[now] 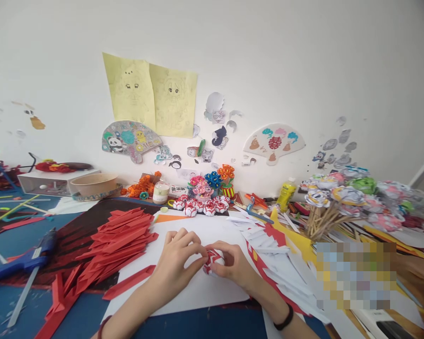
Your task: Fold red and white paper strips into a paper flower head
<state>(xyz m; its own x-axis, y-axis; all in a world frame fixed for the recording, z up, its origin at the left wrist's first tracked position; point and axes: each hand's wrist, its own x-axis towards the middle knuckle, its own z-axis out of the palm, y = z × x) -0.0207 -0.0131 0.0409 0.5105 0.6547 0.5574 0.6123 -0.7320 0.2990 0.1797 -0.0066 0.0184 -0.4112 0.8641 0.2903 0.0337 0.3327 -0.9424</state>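
Note:
My left hand and my right hand meet over a white sheet on the table, both gripping a small red-and-white folded paper flower. My left fingers pinch its top left edge. My right hand cups it from the right and below. A pile of red folded paper strips lies just left of my left hand. White folded strips lie just right of my right hand.
A row of finished red-and-white paper flowers sits at the back centre. A blue glue gun lies at the left. A yellow glue bottle, a bunch of paper flowers on sticks and a bowl stand along the wall.

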